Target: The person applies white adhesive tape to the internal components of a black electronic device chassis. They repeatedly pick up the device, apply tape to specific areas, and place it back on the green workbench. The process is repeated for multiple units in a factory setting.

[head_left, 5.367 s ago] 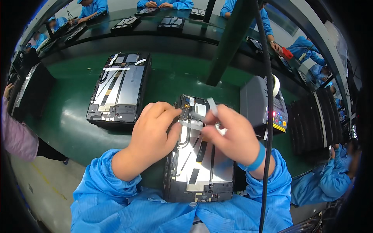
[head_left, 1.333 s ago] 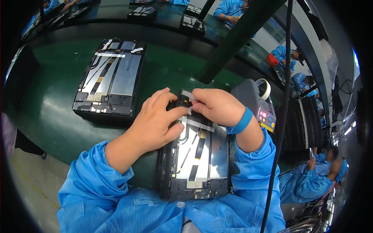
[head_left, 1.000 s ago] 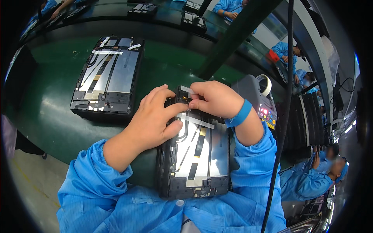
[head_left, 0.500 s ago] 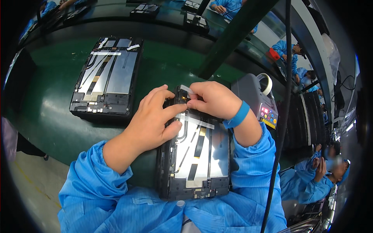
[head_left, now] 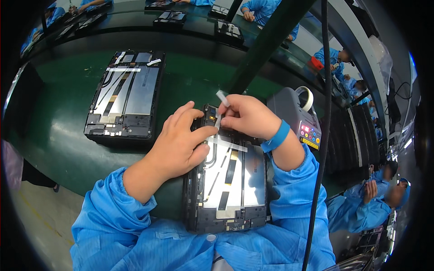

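In the right grip (head_left: 249, 118) — thin, whitish strip (head_left: 222, 98)

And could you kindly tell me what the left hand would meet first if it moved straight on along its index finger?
Probably the white strip, whose lower end shows at the left index fingertip, and then the right thumb; depth is hard to judge in this single view.

1. I see the bare left hand (head_left: 181, 140) turned back upward, fingers fanned, index finger stretched toward the other hand, thumb apart below it.
2. The bare right hand (head_left: 248, 116) curls inward, thumb and fingertips bent toward each other.
3. Both forearms (head_left: 140, 180) slant inward, their shiny blue fabric sleeves (head_left: 115, 203) bunched.
4. A smooth blue band (head_left: 276, 137) circles the right wrist.
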`<act>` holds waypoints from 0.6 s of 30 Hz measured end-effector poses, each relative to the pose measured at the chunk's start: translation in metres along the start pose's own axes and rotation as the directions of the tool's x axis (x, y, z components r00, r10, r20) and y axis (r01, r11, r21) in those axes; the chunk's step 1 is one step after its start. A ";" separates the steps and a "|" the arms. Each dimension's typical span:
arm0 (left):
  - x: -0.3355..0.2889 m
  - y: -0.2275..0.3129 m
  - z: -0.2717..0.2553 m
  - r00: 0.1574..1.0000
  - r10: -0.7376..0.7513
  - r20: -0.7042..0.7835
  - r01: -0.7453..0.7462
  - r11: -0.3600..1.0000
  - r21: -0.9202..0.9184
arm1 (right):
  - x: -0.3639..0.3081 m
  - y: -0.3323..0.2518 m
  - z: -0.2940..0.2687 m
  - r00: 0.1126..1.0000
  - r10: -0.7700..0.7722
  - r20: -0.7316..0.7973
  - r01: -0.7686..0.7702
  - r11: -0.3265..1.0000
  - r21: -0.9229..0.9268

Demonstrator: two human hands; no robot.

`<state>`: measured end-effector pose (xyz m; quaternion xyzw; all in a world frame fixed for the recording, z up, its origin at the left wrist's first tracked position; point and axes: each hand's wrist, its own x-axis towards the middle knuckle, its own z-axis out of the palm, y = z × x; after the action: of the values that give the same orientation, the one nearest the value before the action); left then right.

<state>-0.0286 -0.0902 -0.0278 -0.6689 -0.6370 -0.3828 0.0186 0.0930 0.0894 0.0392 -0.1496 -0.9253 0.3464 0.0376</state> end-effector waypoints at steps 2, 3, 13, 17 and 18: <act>0.001 0.000 -0.001 1.000 -0.003 0.016 0.003 1.000 -0.002 | -0.002 0.001 -0.003 0.994 0.104 -0.022 -0.102 0.989 0.105; 0.001 0.001 -0.002 1.000 -0.004 0.024 0.005 1.000 -0.004 | -0.004 0.000 -0.003 0.990 0.141 0.000 -0.139 0.978 0.157; 0.000 0.001 0.001 1.000 -0.021 0.011 0.021 1.000 -0.021 | 0.010 -0.004 0.005 0.962 0.272 -0.014 -0.272 0.962 -0.002; -0.002 0.002 0.000 1.000 -0.025 0.000 0.025 1.000 -0.015 | 0.012 -0.005 0.006 0.942 0.324 -0.088 -0.321 0.946 0.046; -0.002 0.003 0.000 1.000 -0.026 -0.004 0.025 1.000 -0.014 | 0.010 -0.003 0.006 0.940 0.334 -0.071 -0.326 0.940 0.105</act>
<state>-0.0261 -0.0926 -0.0279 -0.6600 -0.6428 -0.3888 0.0105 0.0813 0.0863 0.0368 -0.3157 -0.8677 0.3830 0.0262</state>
